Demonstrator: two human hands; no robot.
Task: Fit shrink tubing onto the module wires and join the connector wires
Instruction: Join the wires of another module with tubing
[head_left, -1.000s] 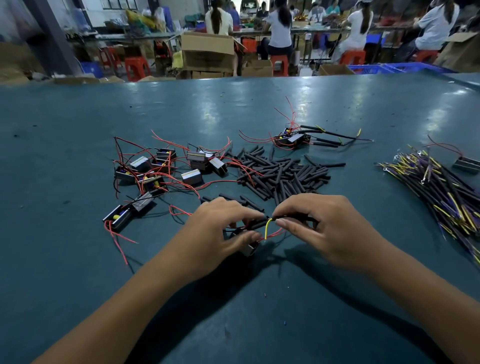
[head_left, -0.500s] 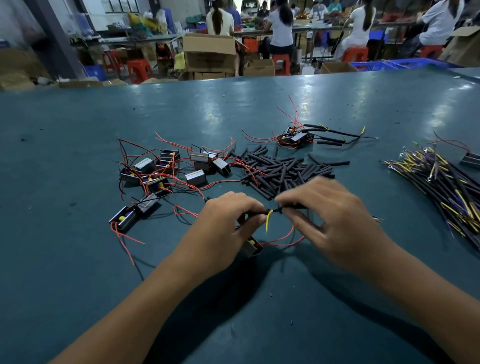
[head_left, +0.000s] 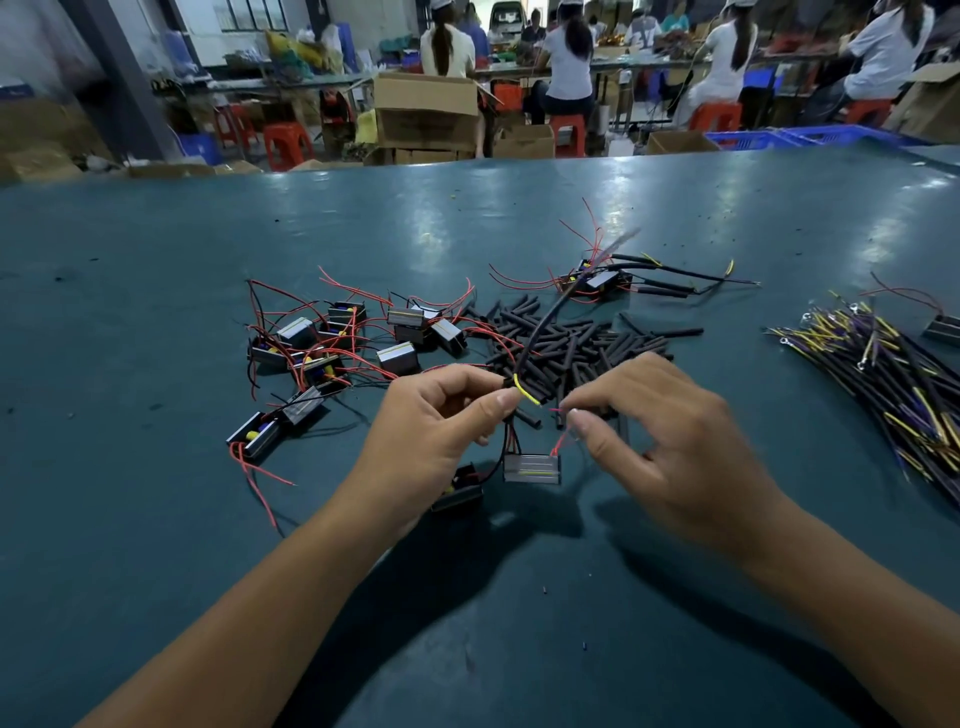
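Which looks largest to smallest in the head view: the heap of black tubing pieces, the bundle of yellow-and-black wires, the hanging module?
1. Bundle of yellow-and-black wires, though cut off by the frame edge.
2. Heap of black tubing pieces.
3. Hanging module, clearly smallest.

- Tubing pieces (head_left: 576, 348) lie mid-desk (head_left: 156, 519).
- Loose modules (head_left: 332, 348) lie left of them.
- Connector wires (head_left: 893, 384) lie by the right edge.
- Finished modules (head_left: 597, 280) lie behind the tubing.

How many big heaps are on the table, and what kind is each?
Little boxes with red wires: 1 heap
Black tubes: 1 heap
Yellow-and-black wires: 1 heap
Total: 3 heaps
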